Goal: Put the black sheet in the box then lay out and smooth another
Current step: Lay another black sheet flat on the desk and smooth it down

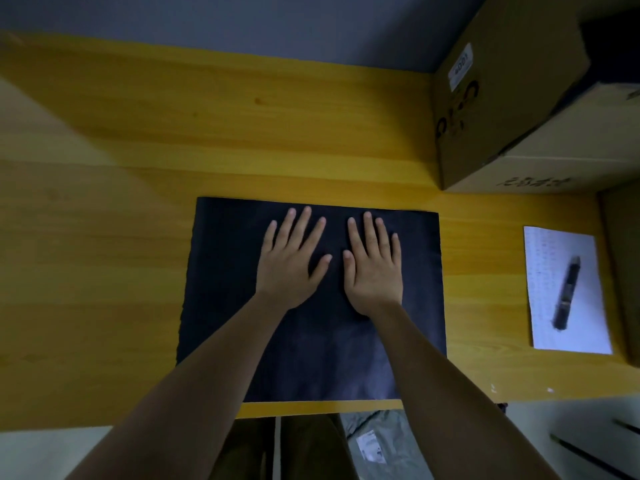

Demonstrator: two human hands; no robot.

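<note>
— Where's the black sheet (311,341)?
— Flat on the wooden surface (138,202), left of the box (502,109).
— And the hands?
— Left hand (289,263) and right hand (374,268) lie side by side, palms down, fingers spread, gripping nothing, arms outstretched.

one black sheet (311,341), two hands, left hand (290,261) and right hand (374,268), one cardboard box (502,98), one white paper (568,292), one pen (567,293), one table (121,202).

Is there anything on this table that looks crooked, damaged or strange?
Nothing stands out. The black sheet lies flat on the table under the left hand and right hand. A pen rests on the white paper, beside the box.
</note>
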